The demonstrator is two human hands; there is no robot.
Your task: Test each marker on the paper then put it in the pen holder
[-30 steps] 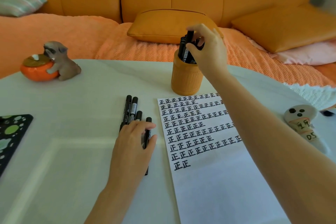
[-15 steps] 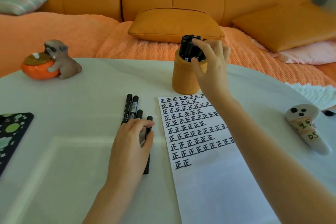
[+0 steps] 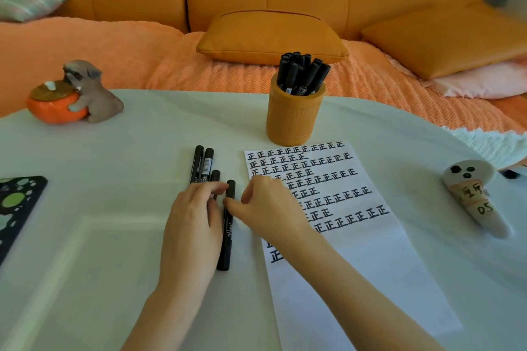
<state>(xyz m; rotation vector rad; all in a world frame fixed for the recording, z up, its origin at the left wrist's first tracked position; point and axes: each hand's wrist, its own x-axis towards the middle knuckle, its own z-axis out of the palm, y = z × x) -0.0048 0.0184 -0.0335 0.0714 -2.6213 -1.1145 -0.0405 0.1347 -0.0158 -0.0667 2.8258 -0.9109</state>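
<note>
Several black markers lie side by side on the white table (image 3: 114,236), left of the paper (image 3: 356,265), which is covered with rows of black tally characters. My left hand (image 3: 194,225) rests flat on the left markers (image 3: 203,162), its index fingertip against the rightmost marker (image 3: 227,236). My right hand (image 3: 268,208) lies over the paper's left edge with loosely curled fingers. Its thumb tip touches the right side of that same marker, which still lies on the table. The orange pen holder (image 3: 293,120) stands behind the paper, full of black markers (image 3: 302,71).
A pug figurine hugging an orange pot (image 3: 77,94) sits at the back left. A black pad with green spots (image 3: 17,202) lies at the left edge. A white cone-shaped figure (image 3: 473,196) lies at the right. Behind the table is an orange sofa with cushions (image 3: 271,37).
My right hand has left the pen holder, where it put a marker in, and come down to the rightmost marker on the table. My left hand stayed on the markers.
</note>
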